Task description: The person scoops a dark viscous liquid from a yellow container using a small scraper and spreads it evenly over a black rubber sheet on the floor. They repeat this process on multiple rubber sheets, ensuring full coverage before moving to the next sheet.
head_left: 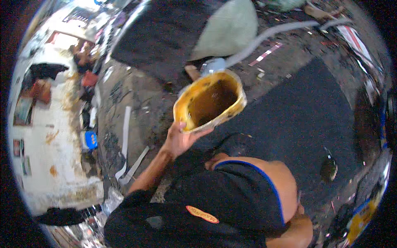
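We hold up a yellow tub [184, 108] near the middle of our view, with dark brown content inside. The fingers of our left hand [180, 141] grip its rim at 7 o'clock. Our right hand is hidden, so its fingers we cannot tell. From the tub, a black mat [306, 120] lies toward 3 o'clock, a pale sack [228, 31] toward 12.

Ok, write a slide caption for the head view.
Left hand holds a yellow-stained tub with brown contents above a littered floor partly covered by dark sheets.
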Demonstrator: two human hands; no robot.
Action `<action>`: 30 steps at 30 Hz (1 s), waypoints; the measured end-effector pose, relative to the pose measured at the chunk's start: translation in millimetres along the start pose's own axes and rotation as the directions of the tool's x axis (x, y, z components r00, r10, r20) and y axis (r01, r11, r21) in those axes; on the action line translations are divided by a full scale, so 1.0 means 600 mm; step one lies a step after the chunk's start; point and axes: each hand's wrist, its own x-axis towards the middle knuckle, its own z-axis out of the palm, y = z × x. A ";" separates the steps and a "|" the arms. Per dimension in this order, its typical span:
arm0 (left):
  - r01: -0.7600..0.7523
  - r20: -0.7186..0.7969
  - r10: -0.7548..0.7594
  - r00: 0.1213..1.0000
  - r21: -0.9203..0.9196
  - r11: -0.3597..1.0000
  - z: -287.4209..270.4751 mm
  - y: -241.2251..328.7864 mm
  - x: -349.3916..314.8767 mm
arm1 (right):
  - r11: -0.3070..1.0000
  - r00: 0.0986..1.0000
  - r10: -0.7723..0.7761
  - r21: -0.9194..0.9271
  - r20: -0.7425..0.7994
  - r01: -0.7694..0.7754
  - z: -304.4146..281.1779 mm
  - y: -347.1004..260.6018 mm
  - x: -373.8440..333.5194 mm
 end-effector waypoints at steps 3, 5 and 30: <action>-0.139 -0.227 0.113 0.967 -0.099 0.985 -0.122 -0.040 -0.150 | 0.894 0.942 0.336 0.308 0.024 -0.327 -0.034 0.000 0.070; -0.230 -0.313 0.192 0.930 -0.087 0.969 -0.224 -0.024 -0.207 | 0.782 0.888 0.459 0.465 0.024 -0.416 -0.040 -0.032 0.117; 0.258 -0.639 0.079 0.765 0.417 0.872 -0.378 0.041 0.187 | 0.880 0.862 -0.346 0.192 -0.369 0.435 -0.207 -0.112 0.422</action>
